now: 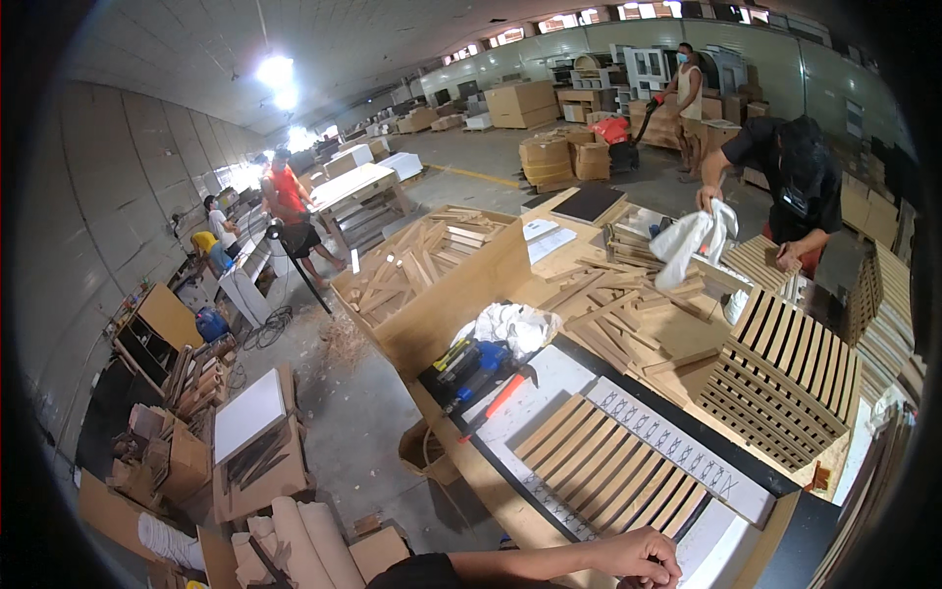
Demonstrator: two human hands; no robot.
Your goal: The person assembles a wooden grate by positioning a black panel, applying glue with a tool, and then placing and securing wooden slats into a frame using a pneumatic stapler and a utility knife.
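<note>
My left hand (pixel 638 558) reaches in from the lower edge, its fingers curled closed over the near end of a slatted wooden panel (pixel 599 459). What the fingers hold, if anything, is hidden. The panel's spaced slats lie flat between two white boards, and the far white board (pixel 667 447) carries a row of pencilled marks. Beyond the panel's left end rests a hammer (pixel 508 401) with an orange-red handle, next to blue and black tools (pixel 481 368). My right hand is out of view.
A stack of slatted panels (pixel 775 383) stands at the right. Loose wood strips (pixel 628 309) and a crumpled white cloth (pixel 510 326) lie farther back. A wooden bin (pixel 451 304) holds more strips. Across the bench, a person (pixel 800 187) handles a white cloth (pixel 692 240) over another panel.
</note>
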